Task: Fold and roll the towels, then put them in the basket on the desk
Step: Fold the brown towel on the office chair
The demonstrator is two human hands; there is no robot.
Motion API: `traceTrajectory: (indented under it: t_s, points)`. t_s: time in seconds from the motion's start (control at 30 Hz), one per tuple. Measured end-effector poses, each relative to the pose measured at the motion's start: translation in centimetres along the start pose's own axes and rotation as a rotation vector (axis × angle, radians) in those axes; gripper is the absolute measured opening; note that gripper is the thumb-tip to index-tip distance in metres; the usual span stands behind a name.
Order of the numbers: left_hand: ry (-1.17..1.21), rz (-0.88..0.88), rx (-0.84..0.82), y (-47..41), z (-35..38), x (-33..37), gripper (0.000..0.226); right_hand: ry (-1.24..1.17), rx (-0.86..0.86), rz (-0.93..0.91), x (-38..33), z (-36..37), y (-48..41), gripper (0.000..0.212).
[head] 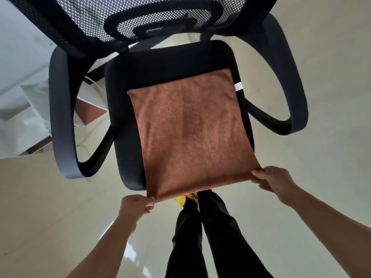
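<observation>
A brown towel lies spread flat over the seat of a black office chair, with a small white tag at its far right corner. My left hand pinches the towel's near left corner, just past the seat's front edge. The near right corner is pinched by my right hand. Both near corners are lifted slightly and pulled taut. No basket or desk top is in view.
The chair has a mesh backrest at the top and grey armrests on both sides. My legs in black trousers stand below the seat. White furniture and cables sit at the left. Glossy pale floor surrounds the chair.
</observation>
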State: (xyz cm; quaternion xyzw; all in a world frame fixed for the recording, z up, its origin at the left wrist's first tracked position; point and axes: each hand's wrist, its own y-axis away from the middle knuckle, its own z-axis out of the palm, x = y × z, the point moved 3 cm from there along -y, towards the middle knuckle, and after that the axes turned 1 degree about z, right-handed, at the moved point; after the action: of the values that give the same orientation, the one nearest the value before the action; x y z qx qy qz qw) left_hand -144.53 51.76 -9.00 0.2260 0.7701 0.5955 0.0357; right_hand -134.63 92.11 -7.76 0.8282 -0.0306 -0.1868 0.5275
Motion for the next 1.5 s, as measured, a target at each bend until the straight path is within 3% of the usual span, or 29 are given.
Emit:
traceTrajectory:
  t_s: [0.2,0.4,0.53,0.73,0.9,1.03,1.07,1.13,1.2,1.27,1.4,1.5]
  points:
    - [0.317,0.018,0.030,0.6,-0.4,2.1,0.016,-0.198,0.131,-0.101,-3.9,1.8,1.3,0.022]
    - [0.547,0.246,0.050,1.6,-2.1,10.6,0.021,-0.381,0.004,-0.300,-13.0,3.9,3.2,0.018]
    - [0.670,0.242,0.008,0.8,-3.0,16.9,0.013,-0.526,0.007,-0.202,-18.8,4.8,1.8,0.004]
    - [0.761,0.189,-0.006,-3.1,-3.1,24.1,0.010,-0.598,-0.046,-0.109,-25.1,6.8,-2.5,0.010]
    - [0.719,0.166,-0.003,-6.6,-2.4,27.7,0.006,-0.524,-0.086,-0.106,-28.5,8.1,-5.5,0.008]
    - [0.621,0.184,0.106,-8.7,-2.0,27.8,0.011,-0.434,-0.139,-0.148,-29.6,8.7,-7.0,0.014]
    - [0.545,0.206,0.163,-9.0,-1.9,27.6,0.021,-0.408,-0.100,-0.184,-29.7,8.5,-7.6,0.019]
    - [0.382,0.244,0.342,-8.5,-1.7,26.2,0.037,-0.237,0.136,-0.341,-29.2,7.5,-8.2,0.027]
    - [0.325,0.238,0.484,-6.6,-0.8,23.6,0.038,0.001,0.378,-0.497,-27.6,6.6,-7.5,0.033]
    - [0.267,0.223,0.480,-4.9,0.5,20.6,0.034,0.142,0.438,-0.527,-24.6,6.5,-6.3,0.036]
    - [0.213,0.137,0.383,-4.0,2.1,15.2,0.024,0.275,0.315,-0.387,-17.3,7.2,-5.3,0.044]
    - [0.282,0.115,0.291,-3.8,2.8,13.5,0.018,0.317,0.277,-0.306,-15.1,7.0,-5.4,0.035]
